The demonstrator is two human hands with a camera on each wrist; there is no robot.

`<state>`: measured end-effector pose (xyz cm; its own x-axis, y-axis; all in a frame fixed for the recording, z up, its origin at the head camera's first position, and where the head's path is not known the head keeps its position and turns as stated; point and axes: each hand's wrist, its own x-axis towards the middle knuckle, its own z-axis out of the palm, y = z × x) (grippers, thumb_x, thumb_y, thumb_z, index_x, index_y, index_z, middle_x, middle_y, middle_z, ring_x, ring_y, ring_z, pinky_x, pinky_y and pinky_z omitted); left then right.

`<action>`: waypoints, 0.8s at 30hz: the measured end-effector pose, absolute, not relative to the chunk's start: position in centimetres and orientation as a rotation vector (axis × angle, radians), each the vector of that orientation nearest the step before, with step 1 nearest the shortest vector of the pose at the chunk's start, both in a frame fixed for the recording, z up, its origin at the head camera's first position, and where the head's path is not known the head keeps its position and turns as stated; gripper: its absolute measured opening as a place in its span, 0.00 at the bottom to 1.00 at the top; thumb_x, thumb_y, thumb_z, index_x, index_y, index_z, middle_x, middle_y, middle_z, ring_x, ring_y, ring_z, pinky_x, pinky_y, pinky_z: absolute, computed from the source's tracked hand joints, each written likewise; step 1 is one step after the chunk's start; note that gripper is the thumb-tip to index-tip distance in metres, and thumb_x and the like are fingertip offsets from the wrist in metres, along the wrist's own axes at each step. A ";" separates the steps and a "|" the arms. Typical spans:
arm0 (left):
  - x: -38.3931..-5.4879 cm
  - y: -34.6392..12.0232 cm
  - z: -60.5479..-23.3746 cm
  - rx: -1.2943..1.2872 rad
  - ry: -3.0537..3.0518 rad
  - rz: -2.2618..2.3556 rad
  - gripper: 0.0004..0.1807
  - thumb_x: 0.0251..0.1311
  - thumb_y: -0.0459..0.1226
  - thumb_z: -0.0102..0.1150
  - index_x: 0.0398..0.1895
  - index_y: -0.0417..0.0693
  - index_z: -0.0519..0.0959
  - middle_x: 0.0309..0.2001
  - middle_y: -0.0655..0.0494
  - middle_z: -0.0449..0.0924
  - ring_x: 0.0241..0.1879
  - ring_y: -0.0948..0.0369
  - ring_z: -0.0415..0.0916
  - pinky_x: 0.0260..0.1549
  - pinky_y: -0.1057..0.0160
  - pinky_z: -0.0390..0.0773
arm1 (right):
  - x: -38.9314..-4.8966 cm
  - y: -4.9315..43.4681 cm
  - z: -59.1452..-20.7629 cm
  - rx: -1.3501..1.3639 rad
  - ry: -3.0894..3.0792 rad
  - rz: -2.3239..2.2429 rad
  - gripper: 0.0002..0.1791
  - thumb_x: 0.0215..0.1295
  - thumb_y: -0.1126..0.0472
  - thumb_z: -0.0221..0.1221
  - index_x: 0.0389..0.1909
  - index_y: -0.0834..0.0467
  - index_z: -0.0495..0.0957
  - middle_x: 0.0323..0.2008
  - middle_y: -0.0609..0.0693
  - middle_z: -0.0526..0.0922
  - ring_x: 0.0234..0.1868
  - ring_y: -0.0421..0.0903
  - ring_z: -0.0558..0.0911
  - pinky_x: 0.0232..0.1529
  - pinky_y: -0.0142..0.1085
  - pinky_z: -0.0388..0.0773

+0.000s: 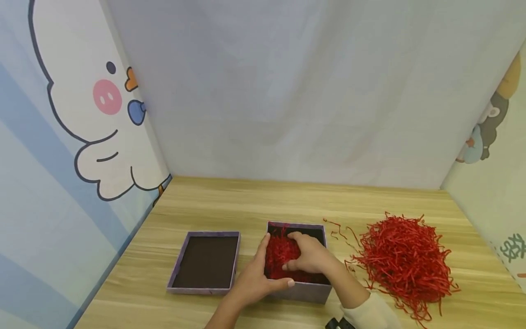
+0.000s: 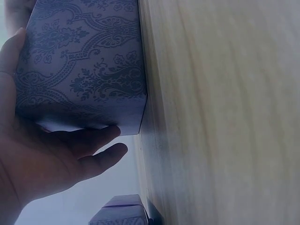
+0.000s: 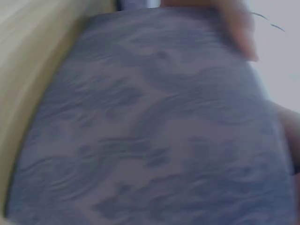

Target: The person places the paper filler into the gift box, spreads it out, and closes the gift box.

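Observation:
A purple patterned box [image 1: 302,294] with a dark inside stands at the front middle of the table. Red shredded paper [image 1: 278,251] lies in its left part. My right hand [image 1: 314,256] reaches in over the right side, its fingers and thumb curved around some of that paper. Against the front left corner my left hand [image 1: 255,279] rests, its thumb stretched along the front rim and its fingers along the left wall. In the left wrist view the fingers of the left hand [image 2: 42,154] lie fairly straight beside the box [image 2: 89,61]. Box wall fills most of the right wrist view.
A shallow purple lid [image 1: 207,262] lies inside up, left of the box. To the right, a big heap of red shredded paper [image 1: 404,260] sits on the wooden table [image 1: 222,201], with loose strands [image 1: 339,228] between heap and box. A pale curtain [image 1: 283,91] closes off the back.

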<state>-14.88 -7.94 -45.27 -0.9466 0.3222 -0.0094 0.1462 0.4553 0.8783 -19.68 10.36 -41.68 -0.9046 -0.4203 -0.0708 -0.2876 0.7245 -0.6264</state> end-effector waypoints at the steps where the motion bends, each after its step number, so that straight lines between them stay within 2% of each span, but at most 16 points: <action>1: -14.9 -7.9 -45.3 0.410 2.521 1.504 0.63 0.43 0.57 0.69 0.74 0.56 0.36 0.67 0.38 0.55 0.59 0.40 0.62 0.49 0.40 0.68 | -19.6 10.5 -41.4 -0.590 2.724 -0.984 0.39 0.47 0.55 0.72 0.58 0.67 0.68 0.48 0.60 0.77 0.49 0.58 0.76 0.47 0.52 0.73; 7: -14.9 -8.0 -45.4 0.411 2.474 1.556 0.63 0.44 0.56 0.69 0.74 0.57 0.34 0.69 0.39 0.51 0.59 0.39 0.62 0.49 0.40 0.68 | -20.3 10.6 -41.7 -0.928 2.684 -1.086 0.25 0.61 0.60 0.61 0.58 0.64 0.70 0.56 0.58 0.73 0.58 0.57 0.70 0.55 0.53 0.67; 12: -14.8 -8.0 -45.5 0.424 2.469 1.548 0.62 0.45 0.56 0.69 0.74 0.56 0.34 0.69 0.40 0.49 0.61 0.39 0.59 0.51 0.40 0.66 | -21.5 9.9 -43.2 -1.160 2.534 -0.952 0.24 0.64 0.64 0.56 0.60 0.66 0.68 0.58 0.58 0.72 0.59 0.53 0.70 0.56 0.47 0.67; 24: -15.0 -7.8 -45.7 0.405 2.476 1.538 0.63 0.45 0.56 0.69 0.74 0.58 0.34 0.68 0.39 0.54 0.60 0.42 0.61 0.50 0.42 0.68 | -22.7 9.7 -43.8 -1.030 2.491 -0.694 0.25 0.63 0.60 0.57 0.58 0.68 0.69 0.52 0.59 0.76 0.53 0.54 0.75 0.52 0.46 0.71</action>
<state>-15.00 -7.75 -45.67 -0.9429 0.3323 -0.0238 0.1258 0.4214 0.8981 -22.67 9.70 -43.77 -0.6710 -0.7290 -0.1352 -0.5540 0.6142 -0.5619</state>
